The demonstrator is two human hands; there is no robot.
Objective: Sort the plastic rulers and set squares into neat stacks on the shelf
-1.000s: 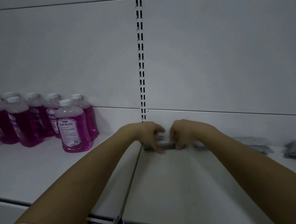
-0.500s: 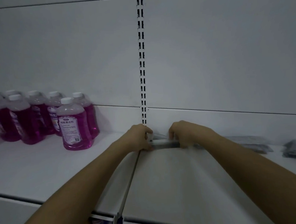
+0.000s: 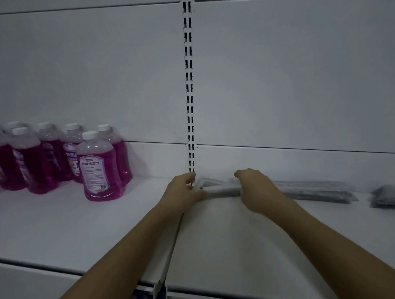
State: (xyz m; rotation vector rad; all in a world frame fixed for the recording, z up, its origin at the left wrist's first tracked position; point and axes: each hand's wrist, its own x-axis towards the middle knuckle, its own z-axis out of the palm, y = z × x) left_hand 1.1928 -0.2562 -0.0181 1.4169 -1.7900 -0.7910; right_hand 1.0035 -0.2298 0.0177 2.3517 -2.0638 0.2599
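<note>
At the centre of the frame, a low stack of rulers (image 3: 219, 189) is held between both hands on the white shelf (image 3: 220, 240), against the back panel. Its long axis runs left to right, so each end is met by one hand. The left hand (image 3: 183, 191) is curled at the left end; the right hand (image 3: 256, 189) grips the right end, fingers bent over it. The pieces appear thin, flat and pale. Darker flat packs (image 3: 317, 189) lie further right, and purple bottles (image 3: 98, 169) stand at left.
</note>
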